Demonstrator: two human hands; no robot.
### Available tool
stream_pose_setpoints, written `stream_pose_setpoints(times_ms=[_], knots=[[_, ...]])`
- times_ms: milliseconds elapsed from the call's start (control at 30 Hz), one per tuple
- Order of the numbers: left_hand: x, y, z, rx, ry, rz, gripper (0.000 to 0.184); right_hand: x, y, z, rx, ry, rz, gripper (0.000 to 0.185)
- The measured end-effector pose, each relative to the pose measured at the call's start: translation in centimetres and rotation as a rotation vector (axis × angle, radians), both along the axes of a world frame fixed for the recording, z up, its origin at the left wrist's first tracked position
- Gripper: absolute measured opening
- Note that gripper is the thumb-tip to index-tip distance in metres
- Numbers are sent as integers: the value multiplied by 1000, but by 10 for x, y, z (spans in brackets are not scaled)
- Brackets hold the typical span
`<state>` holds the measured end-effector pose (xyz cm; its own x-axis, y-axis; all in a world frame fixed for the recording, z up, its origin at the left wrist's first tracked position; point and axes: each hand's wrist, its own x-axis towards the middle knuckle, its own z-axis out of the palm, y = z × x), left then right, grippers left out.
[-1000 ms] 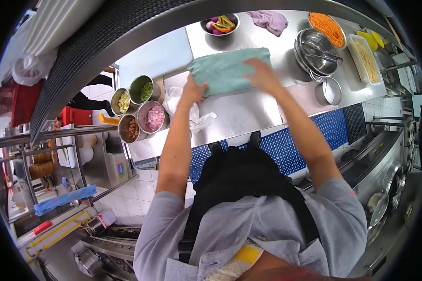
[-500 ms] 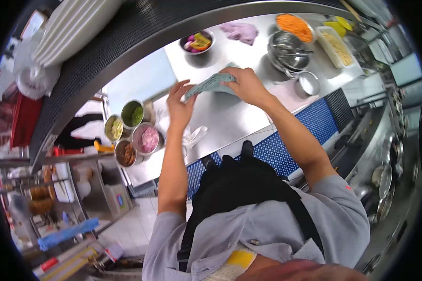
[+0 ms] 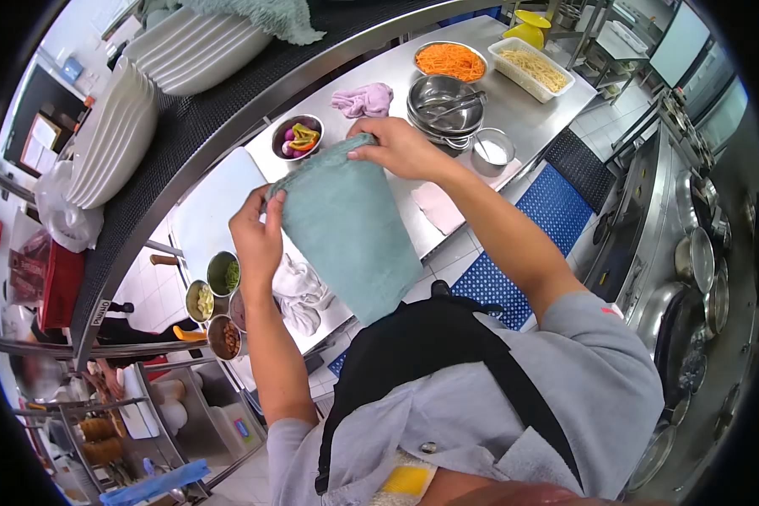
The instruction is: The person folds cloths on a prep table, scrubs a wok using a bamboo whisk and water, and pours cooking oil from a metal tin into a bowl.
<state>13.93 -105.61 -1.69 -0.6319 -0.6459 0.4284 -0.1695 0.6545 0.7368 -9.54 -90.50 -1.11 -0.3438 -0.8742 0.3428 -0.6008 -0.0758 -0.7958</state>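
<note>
Green cloth [image 3: 343,228]: spread in the middle of the frame, its top edge slanting up from left to right, its body hanging fairly flat towards me.
Left grip [image 3: 260,232]: pinched on the left end of that edge, thumb on my side.
Right grip [image 3: 401,150]: clamped on the right end, higher in the frame, thumb and fingers pressing the fabric between them.
Top edge: it looks bunched between my two grips; I judge a gentle, even pull outwards suits it, since tugging from one side would likely skew the cloth.
Layers: I cannot tell whether it is single or doubled, so I would pinch the whole thickness at both ends.
Lower end: close to my apron [image 3: 413,354] in the frame; I cannot tell if they touch. Holding it a little clear should keep it from folding under.
White cloth [image 3: 302,291]: crumpled on the counter [image 3: 531,126], partly behind the green one's left side; I would avoid dragging it along.
Metal bowl [image 3: 277,143]: near the top edge, upper centre-left, with cut pepper in it; a wide swing could knock it, so small wrist movements seem best.
</note>
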Motion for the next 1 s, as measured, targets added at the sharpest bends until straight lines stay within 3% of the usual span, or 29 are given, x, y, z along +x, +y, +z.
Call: stream_pose_setpoints(times_ms=[100, 167, 200, 300, 333, 433, 533, 600, 633, 733, 900, 1000], knots=[[-10, -26, 1, -123, 38, 28, 25, -12, -20, 1, -80, -13, -16, 22], [-9, -19, 27, -127, -33, 88, 26, -14, -26, 18, -161, -4, -5, 22], [-10, -22, 24, -159, 101, 62, 24, -14, -22, 27, -125, -14, 3, 20], [1, -5, 23, -76, 61, 49, 20, -10, -14, 20, -162, -51, 58, 20], [6, -2, 12, -39, 33, 46, 18, -10, -10, 7, -78, -162, 75, 22], [21, 11, -47, -83, -42, 0, 18, 0, 11, -45, 29, -90, 65, 23], [40, 29, -132, 61, -225, -21, 18, 13, 32, -148, 19, -3, 64, 22], [58, 51, -188, 65, -358, -9, 23, 27, 50, -216, 178, -177, 106, 22], [65, 63, -203, 24, -383, -58, 24, 38, 61, -226, 282, -222, 106, 22], [73, 78, -209, 219, -467, -92, 24, 50, 84, -255, 448, -332, 102, 23], [65, 71, -209, 293, -471, -36, 23, 50, 74, -233, 505, -248, 17, 24], [49, 57, -226, 155, -426, 62, 23, 50, 55, -234, 477, -166, -47, 26]])
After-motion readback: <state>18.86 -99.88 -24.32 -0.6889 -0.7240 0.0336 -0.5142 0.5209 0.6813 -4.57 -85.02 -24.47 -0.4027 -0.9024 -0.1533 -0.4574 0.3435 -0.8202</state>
